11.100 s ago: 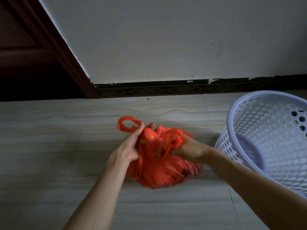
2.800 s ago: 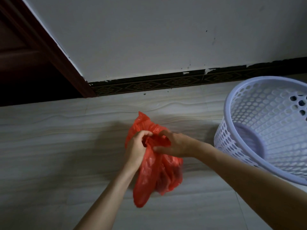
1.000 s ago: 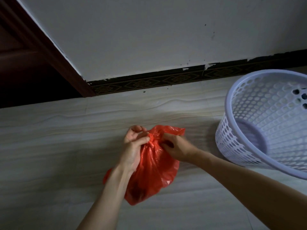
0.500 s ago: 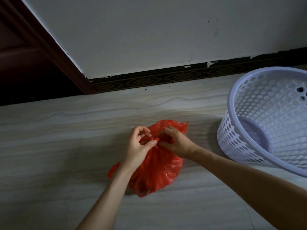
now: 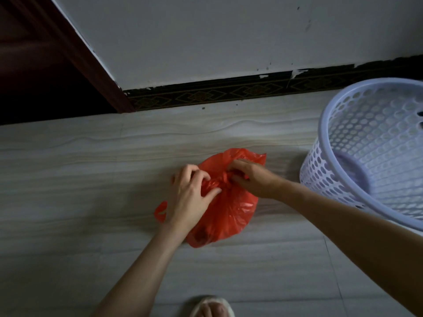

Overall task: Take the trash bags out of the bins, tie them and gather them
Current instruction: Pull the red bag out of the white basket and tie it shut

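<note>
The basket (image 5: 375, 156) runs off the right edge; the slipper (image 5: 211, 307) off the bottom; hands cover the bag's (image 5: 229, 211) knot.

Head view, downward (close) over floor (image 5: 91, 170)

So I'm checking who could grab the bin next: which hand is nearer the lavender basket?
Right. The right hand is at the red bag's knot on the side facing the lavender basket; the left hand grips the far side, with the bag between.
</note>
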The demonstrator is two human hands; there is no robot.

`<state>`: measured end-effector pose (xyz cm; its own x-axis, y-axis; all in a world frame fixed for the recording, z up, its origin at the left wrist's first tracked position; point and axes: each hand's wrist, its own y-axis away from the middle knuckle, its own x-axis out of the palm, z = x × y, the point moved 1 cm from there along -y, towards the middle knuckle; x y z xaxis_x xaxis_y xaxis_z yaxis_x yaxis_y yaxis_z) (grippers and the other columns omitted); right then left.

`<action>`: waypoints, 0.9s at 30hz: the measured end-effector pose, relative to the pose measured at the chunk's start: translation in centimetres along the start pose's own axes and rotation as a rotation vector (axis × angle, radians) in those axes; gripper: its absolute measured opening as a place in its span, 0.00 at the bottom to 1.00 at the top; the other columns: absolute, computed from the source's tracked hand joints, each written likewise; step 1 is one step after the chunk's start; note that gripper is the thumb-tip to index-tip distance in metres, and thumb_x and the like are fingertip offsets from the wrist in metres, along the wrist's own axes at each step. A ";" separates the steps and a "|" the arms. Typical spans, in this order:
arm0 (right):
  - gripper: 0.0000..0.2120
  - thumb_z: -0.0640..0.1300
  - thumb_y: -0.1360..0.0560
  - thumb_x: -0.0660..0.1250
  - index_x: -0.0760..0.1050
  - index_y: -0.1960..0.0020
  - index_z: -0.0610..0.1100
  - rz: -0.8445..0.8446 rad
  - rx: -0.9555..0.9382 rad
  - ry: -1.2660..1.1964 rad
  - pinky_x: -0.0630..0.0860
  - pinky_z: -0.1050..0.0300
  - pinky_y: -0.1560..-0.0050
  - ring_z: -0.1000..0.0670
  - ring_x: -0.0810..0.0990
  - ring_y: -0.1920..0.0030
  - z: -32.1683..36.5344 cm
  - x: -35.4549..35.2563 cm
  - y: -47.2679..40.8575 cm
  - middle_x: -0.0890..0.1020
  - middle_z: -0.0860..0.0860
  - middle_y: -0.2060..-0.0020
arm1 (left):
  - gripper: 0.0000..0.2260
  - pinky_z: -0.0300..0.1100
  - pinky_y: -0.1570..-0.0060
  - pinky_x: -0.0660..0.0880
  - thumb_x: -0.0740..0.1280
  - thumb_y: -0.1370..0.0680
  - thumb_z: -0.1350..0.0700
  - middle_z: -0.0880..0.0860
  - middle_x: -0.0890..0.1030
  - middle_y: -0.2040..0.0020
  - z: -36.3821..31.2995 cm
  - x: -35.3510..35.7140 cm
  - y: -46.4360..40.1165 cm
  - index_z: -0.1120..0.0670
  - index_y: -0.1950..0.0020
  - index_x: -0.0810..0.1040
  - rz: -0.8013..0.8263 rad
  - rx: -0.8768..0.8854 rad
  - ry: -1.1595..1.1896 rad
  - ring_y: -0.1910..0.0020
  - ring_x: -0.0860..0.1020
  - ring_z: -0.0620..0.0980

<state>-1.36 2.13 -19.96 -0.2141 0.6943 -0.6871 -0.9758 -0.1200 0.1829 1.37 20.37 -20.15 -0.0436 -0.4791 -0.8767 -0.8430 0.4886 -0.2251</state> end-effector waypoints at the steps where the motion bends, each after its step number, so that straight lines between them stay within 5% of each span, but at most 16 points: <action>1: 0.11 0.38 0.27 0.62 0.75 0.46 0.35 -0.027 0.004 -0.021 0.63 0.67 0.55 0.48 0.75 0.54 -0.2 -0.3 0.0 0.79 0.39 0.50 | 0.14 0.46 0.54 0.70 0.63 0.31 0.41 0.53 0.75 0.56 -0.1 -0.1 0.3 0.51 0.57 0.73 0.002 -0.054 0.009 0.54 0.75 0.52; 5: 0.10 0.35 0.27 0.63 0.75 0.46 0.34 -0.080 0.027 -0.033 0.66 0.62 0.56 0.47 0.75 0.57 -0.7 -0.9 0.1 0.81 0.41 0.54 | 0.17 0.47 0.72 0.73 0.55 0.25 0.45 0.59 0.80 0.67 0.4 1.0 0.5 0.55 0.58 0.75 0.051 -0.105 -0.023 0.70 0.80 0.60; 7: 0.10 0.37 0.28 0.62 0.75 0.48 0.35 -0.081 -0.001 -0.028 0.65 0.64 0.59 0.59 0.70 0.62 -0.7 -1.0 0.4 0.78 0.47 0.59 | 0.17 0.47 0.80 0.74 0.53 0.24 0.45 0.61 0.78 0.74 0.6 1.3 0.1 0.54 0.58 0.75 0.068 -0.088 -0.048 0.77 0.77 0.62; 9: 0.13 0.43 0.30 0.58 0.75 0.52 0.37 -0.062 -0.020 0.008 0.69 0.58 0.58 0.57 0.70 0.62 -0.8 -1.1 0.7 0.74 0.50 0.61 | 0.16 0.41 0.84 0.69 0.55 0.24 0.46 0.58 0.75 0.80 0.7 1.0 -0.4 0.54 0.61 0.76 0.123 -0.066 -0.232 0.82 0.75 0.59; 13: 0.15 0.46 0.28 0.54 0.75 0.49 0.42 0.002 -0.064 0.139 0.75 0.50 0.55 0.46 0.76 0.58 -1.4 -1.6 1.3 0.76 0.48 0.57 | 0.17 0.38 0.86 0.65 0.56 0.26 0.45 0.55 0.73 0.83 1.5 0.2 -1.2 0.54 0.65 0.77 0.079 0.044 -0.471 0.84 0.74 0.57; 19: 0.21 0.52 0.27 0.48 0.76 0.44 0.50 0.058 -0.079 0.270 0.77 0.49 0.52 0.47 0.79 0.53 -1.9 -2.4 1.6 0.80 0.47 0.51 | 0.16 0.39 0.85 0.66 0.57 0.25 0.47 0.56 0.72 0.83 4.1 -0.1 -0.4 0.54 0.64 0.77 0.036 0.150 -0.423 0.84 0.74 0.57; 24: 0.20 0.50 0.27 0.48 0.76 0.50 0.43 0.065 -0.079 0.345 0.75 0.50 0.54 0.42 0.79 0.55 -1.7 -2.5 1.9 0.79 0.44 0.56 | 0.18 0.37 0.84 0.66 0.44 0.19 0.44 0.55 0.72 0.83 5.4 -0.6 0.5 0.53 0.58 0.66 -0.042 0.146 -0.380 0.84 0.74 0.57; 27: 0.20 0.51 0.28 0.49 0.75 0.53 0.41 0.045 -0.081 0.309 0.71 0.54 0.53 0.43 0.77 0.54 -1.4 -2.3 1.6 0.79 0.44 0.56 | 0.18 0.38 0.83 0.67 0.46 0.19 0.44 0.55 0.74 0.82 6.0 -0.7 0.9 0.52 0.58 0.66 -0.018 0.100 -0.419 0.83 0.74 0.58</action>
<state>-2.53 -0.63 -19.04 -0.2482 0.4400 -0.8630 -0.9628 -0.2101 0.1698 3.90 25.55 -22.25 0.2095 -0.1608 -0.9645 -0.7843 0.5614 -0.2639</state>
